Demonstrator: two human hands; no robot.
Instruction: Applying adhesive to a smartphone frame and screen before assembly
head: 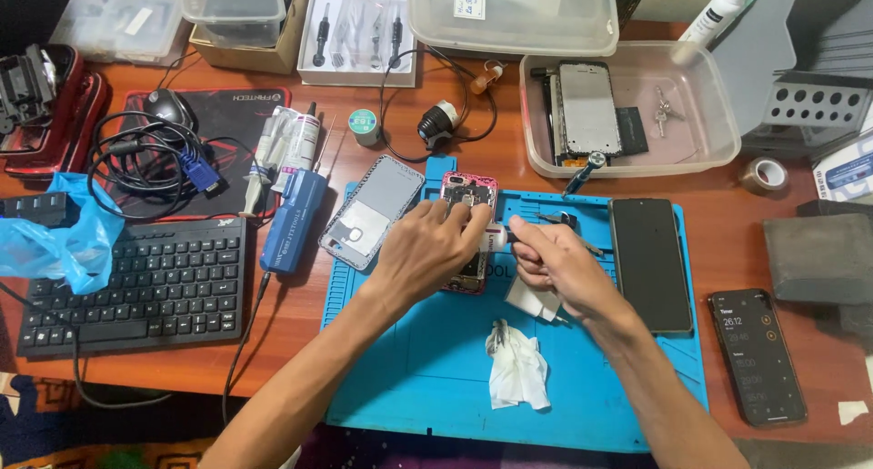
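On the blue rubbery work mat (427, 360) at the middle of the front edge of the wooden table (300, 319), both hands meet over an opened phone (470, 196) with a pink rim, its bare circuit side up. The phone lies near the far edge of the mat, partly hidden under the fingers. The left hand (426, 251) lies flat and loosely curled on the phone, its fingertips pressing down on it. The right hand (556, 264) is closed in a pinch on a thin tool with a white barrel (496, 239), whose tip points toward the phone; the tip itself is hidden by the left fingers.

Just left of the phone, a flat grey back cover (371, 212) with rounded corners lies tilted across the mat's far left corner. A glossy black screen panel (649, 264) lies along the mat's right edge. Crumpled white tissue (516, 364) sits on the mat toward the front, and a small folded white piece lies under the right hand.

Off the mat, a dark phone with a lit display (757, 355) lies near the table's front right corner. A black keyboard (136, 287) sits toward the left front edge, with a blue cylindrical tool (293, 222) between it and the mat. A clear plastic tray (718, 124) holding a phone frame stands toward the back right.
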